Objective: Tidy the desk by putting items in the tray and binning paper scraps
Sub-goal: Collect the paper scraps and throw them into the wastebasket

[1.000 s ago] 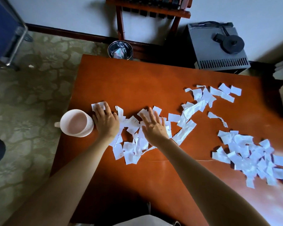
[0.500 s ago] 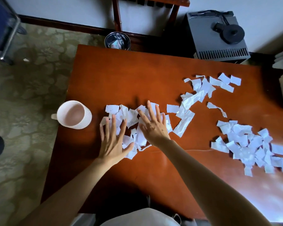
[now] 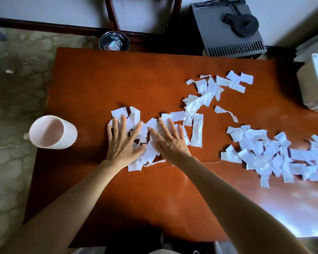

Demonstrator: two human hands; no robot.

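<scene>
White torn paper scraps lie in groups on the reddish-brown desk (image 3: 154,79). My left hand (image 3: 122,142) and my right hand (image 3: 170,141) lie flat with spread fingers on the nearest pile of scraps (image 3: 149,153), side by side and almost touching. A second band of scraps (image 3: 209,94) runs up to the right, and a larger heap of scraps (image 3: 272,154) covers the desk's right side. A small round bin (image 3: 114,41) with a plastic liner stands on the floor beyond the desk's far edge.
A pale pink ribbed mug (image 3: 51,132) sits at the desk's left edge, close to my left hand. A white box (image 3: 314,83) rests at the right edge. A grey device (image 3: 228,28) and wooden chair legs (image 3: 112,15) stand behind the desk.
My left hand slid from beside the mug to the right and toward me, then onto the pile beside my right hand. The scraps under both hands are bunched closer together.
</scene>
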